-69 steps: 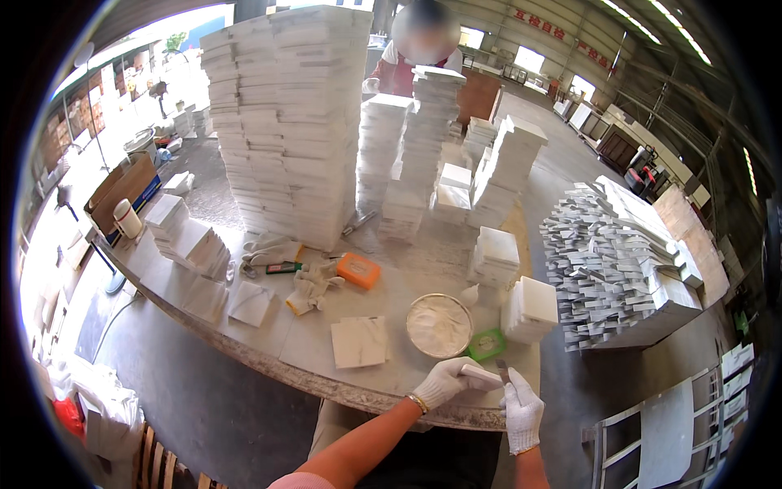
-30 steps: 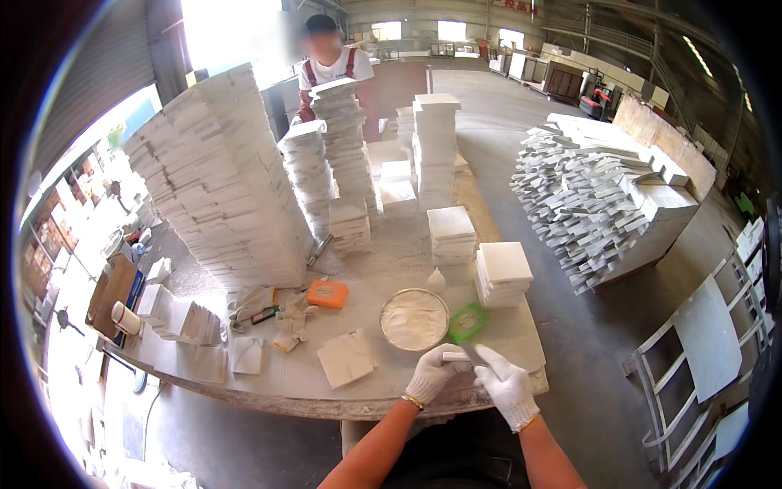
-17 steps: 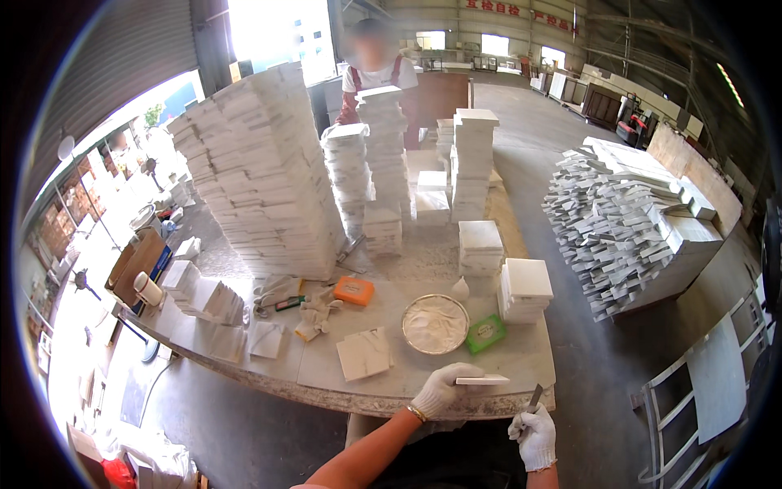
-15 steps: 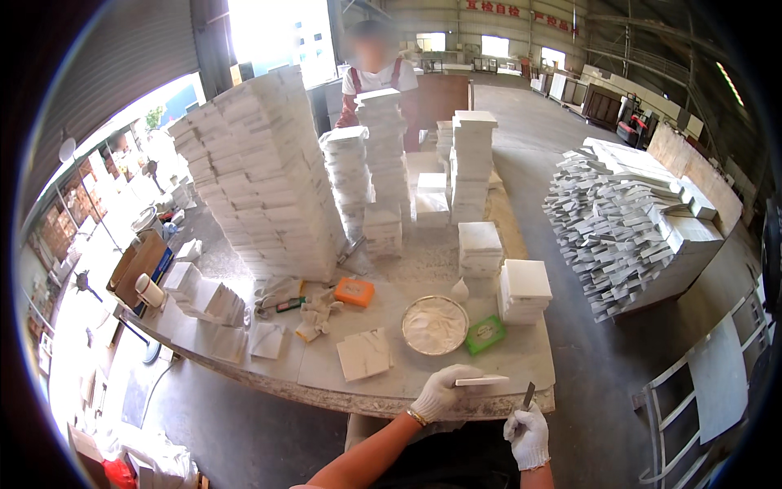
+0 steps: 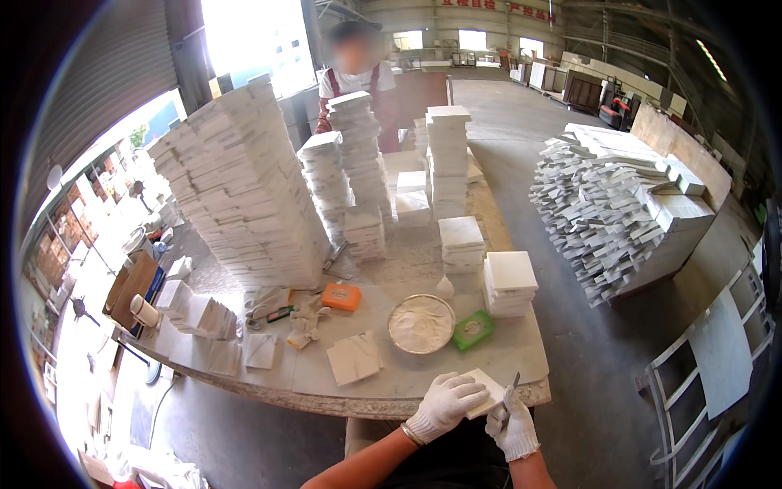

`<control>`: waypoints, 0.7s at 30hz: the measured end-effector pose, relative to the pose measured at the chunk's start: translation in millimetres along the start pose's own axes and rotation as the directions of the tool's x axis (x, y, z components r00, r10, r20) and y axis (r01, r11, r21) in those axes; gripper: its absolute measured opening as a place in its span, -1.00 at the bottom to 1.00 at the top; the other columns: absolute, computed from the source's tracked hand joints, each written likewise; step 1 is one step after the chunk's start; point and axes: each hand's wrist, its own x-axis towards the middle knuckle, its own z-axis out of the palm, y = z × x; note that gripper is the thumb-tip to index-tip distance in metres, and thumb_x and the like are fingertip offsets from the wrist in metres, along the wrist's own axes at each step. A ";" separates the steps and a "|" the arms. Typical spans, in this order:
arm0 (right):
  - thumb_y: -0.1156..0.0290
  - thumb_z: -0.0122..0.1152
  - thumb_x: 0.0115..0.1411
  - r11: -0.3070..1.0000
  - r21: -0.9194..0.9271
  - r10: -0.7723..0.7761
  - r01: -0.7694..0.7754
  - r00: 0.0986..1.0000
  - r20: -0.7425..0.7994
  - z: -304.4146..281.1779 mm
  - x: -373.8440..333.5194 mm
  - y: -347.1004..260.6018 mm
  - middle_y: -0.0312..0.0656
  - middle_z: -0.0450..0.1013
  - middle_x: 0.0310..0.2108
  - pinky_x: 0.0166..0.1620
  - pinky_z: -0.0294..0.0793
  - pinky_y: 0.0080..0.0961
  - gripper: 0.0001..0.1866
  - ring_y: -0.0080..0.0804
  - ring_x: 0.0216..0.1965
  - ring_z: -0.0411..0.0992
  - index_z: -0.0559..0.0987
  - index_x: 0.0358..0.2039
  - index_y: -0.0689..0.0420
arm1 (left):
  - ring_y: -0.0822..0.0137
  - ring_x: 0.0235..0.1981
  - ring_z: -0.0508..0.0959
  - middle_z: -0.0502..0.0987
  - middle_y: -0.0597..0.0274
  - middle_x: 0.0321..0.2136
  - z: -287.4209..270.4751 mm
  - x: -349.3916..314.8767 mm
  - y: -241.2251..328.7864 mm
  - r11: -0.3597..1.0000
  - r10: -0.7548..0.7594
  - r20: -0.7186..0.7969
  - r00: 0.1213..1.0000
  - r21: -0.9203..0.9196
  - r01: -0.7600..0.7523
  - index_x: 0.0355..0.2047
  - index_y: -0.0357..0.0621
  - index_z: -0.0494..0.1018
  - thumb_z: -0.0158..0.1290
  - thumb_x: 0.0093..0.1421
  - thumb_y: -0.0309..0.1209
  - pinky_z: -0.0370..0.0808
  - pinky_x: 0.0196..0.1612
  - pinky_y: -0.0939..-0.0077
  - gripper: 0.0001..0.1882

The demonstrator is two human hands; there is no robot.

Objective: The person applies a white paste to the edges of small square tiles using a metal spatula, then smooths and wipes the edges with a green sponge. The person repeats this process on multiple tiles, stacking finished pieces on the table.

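My left hand point(image 5: 445, 404), in a white knit glove, grips a square white tile point(image 5: 489, 388) near the table's front edge. My right hand point(image 5: 513, 427), gloved too, closes around a narrow grey blade-like tool point(image 5: 516, 380) that points upward beside the tile's right edge. The right fingers are by the tile's lower right corner; whether they press on it I cannot tell. Just beyond sits a round bowl point(image 5: 399, 336) of white paste or powder, with a green box point(image 5: 473, 330) to its right. Flat tiles point(image 5: 353, 359) lie on the table left of my hands.
A tall tile stack point(image 5: 244, 196) rises at the far left, with narrower stacks point(image 5: 448, 155) further back. A short stack point(image 5: 511, 285) stands near the right edge. An orange box point(image 5: 340, 297) and loose gloves point(image 5: 305, 323) lie mid-table. A person point(image 5: 356, 85) stands behind the stacks.
The tile has gone from edge-on to showing its broad face. My right hand has moved left and up to the tile, bringing the blade-like tool beside it. The view has shifted slightly.
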 end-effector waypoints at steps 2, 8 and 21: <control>0.21 0.24 0.31 1.000 -0.012 0.004 -0.004 1.000 -0.025 0.1 -0.4 -2.5 -0.45 0.27 -0.67 -0.72 0.23 -0.65 -0.79 -0.65 -0.73 0.24 0.48 -0.28 0.06 | 0.21 -0.06 0.60 0.61 0.34 -0.16 5.4 0.7 6.7 0.999 0.036 0.023 0.999 0.039 -0.036 -0.10 0.07 0.57 0.20 -0.03 -0.35 0.47 -0.01 0.16 -0.60; 0.44 0.20 0.22 0.995 0.050 -0.079 0.081 0.996 -0.043 -8.2 -2.0 -11.3 -0.51 0.28 -0.65 -0.74 0.21 -0.73 -0.93 -0.76 -0.74 0.22 0.50 -0.29 0.08 | 0.16 -0.01 0.58 0.59 0.30 -0.15 7.0 13.3 12.6 0.996 0.078 0.016 0.997 0.041 -0.078 -0.11 0.05 0.58 0.18 0.00 -0.39 0.50 0.02 0.18 -0.63; 0.45 0.19 0.17 0.970 -0.002 -0.242 0.242 0.970 -0.028 5.0 -9.1 -11.7 -0.49 0.23 -0.71 -0.74 0.15 -0.68 -0.68 -0.72 -0.78 0.18 0.57 -0.07 0.28 | 0.35 0.06 0.53 0.50 0.27 0.08 23.2 -6.9 32.6 -0.508 -0.554 0.694 0.460 -0.719 0.474 0.28 -0.05 0.30 0.17 0.32 -0.23 0.49 0.10 0.31 -0.43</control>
